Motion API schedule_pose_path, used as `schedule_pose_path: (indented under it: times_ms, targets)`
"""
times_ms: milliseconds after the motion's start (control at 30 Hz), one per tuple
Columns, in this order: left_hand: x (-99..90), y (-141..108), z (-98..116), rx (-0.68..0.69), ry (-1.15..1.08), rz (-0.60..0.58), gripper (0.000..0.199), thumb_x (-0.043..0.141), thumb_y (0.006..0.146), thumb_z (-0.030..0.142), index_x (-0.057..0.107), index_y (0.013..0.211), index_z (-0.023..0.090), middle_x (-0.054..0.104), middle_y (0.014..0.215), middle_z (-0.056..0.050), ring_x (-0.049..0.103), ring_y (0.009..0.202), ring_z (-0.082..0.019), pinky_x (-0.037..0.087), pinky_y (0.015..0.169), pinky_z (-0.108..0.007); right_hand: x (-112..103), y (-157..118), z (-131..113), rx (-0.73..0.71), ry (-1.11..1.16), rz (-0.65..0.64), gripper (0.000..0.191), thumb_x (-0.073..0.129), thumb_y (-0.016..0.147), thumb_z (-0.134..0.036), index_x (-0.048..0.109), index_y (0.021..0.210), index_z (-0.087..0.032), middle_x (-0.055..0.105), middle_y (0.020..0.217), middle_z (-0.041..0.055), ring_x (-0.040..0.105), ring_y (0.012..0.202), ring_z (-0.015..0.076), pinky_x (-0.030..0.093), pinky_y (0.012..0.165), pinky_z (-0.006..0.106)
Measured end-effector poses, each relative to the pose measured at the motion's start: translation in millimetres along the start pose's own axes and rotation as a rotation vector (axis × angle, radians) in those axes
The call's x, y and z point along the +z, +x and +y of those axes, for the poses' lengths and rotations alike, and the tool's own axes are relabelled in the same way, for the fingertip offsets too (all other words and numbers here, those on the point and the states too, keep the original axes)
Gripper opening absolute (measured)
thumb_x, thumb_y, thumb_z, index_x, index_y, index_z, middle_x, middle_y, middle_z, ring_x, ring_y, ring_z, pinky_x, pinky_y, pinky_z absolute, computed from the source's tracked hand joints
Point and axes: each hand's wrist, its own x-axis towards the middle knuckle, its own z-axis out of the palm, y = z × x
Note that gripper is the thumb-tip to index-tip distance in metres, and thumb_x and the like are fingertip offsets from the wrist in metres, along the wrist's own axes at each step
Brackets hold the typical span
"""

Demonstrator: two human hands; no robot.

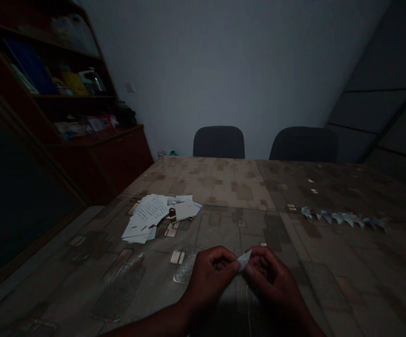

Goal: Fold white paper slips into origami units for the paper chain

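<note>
Between my two hands, above the near part of the table, is a small white piece of folded paper with a pointed, triangular shape. My left hand pinches its left side between thumb and forefinger. On the other side, my right hand grips it with thumb and fingertips, the remaining fingers curled in. Farther off to the left lies a loose pile of paper sheets, some with writing. A row of folded paper pieces stretches across the table on the right.
A patterned cloth covers the table. Two dark chairs stand at its far side before a pale wall. At the left is a wooden shelf unit holding assorted items. The room is dim.
</note>
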Motion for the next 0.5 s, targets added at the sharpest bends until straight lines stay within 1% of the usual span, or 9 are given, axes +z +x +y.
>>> schedule_pose_path:
  times_ms: [67,167,300,433,500]
  targets:
    - [0.6,0.0,-1.3,-0.014,-0.014,-0.016,0.018,0.067,0.068,0.030,0.063,0.064,0.013,0.050,0.055,0.003,0.041,0.053,-0.010,0.031,0.051,-0.021,-1.0,0.4,1.3,-0.012,-0.044,-0.028,0.024,0.059,0.082,-0.042,0.059,0.079,-0.018,0.055,0.065,-0.0012,0.052,0.061,0.0151,0.040,0.055,0.025]
    - [0.7,0.3,-2.2,-0.008,0.018,-0.029,0.016,0.066,0.069,0.029,0.064,0.068,0.012,0.052,0.058,0.002,0.043,0.055,-0.011,0.033,0.053,-0.021,-3.1,-0.3,-0.3,-0.051,-0.138,-0.021,0.026,0.053,0.085,-0.041,0.057,0.072,-0.019,0.049,0.062,-0.0029,0.048,0.059,0.0142,0.037,0.052,0.024]
    - [-0.8,0.7,-0.8,0.038,0.130,-0.047,0.015,0.063,0.071,0.025,0.067,0.068,0.012,0.056,0.060,0.000,0.049,0.059,-0.013,0.036,0.055,-0.022,-4.6,-1.5,-7.1,-0.130,-0.279,-0.031,0.021,0.052,0.084,-0.034,0.055,0.069,-0.020,0.052,0.063,-0.0021,0.051,0.060,0.0150,0.039,0.055,0.024]
    - [-0.9,-0.2,-0.2,0.065,0.203,-0.048,0.015,0.061,0.071,0.023,0.066,0.063,0.012,0.055,0.056,0.000,0.047,0.055,-0.012,0.035,0.053,-0.021,-5.0,-0.5,-12.1,-0.217,-0.395,-0.020,0.016,0.049,0.084,-0.028,0.058,0.074,-0.020,0.055,0.065,-0.0014,0.054,0.060,0.0151,0.041,0.056,0.024]
    - [0.2,-1.1,-0.5,0.083,0.229,-0.044,0.013,0.060,0.069,0.021,0.065,0.061,0.012,0.053,0.054,0.001,0.046,0.054,-0.012,0.034,0.052,-0.021,-5.7,0.5,-12.9,-0.280,-0.478,-0.035,0.014,0.050,0.084,-0.024,0.059,0.075,-0.020,0.057,0.066,-0.0006,0.056,0.062,0.0154,0.042,0.057,0.025]
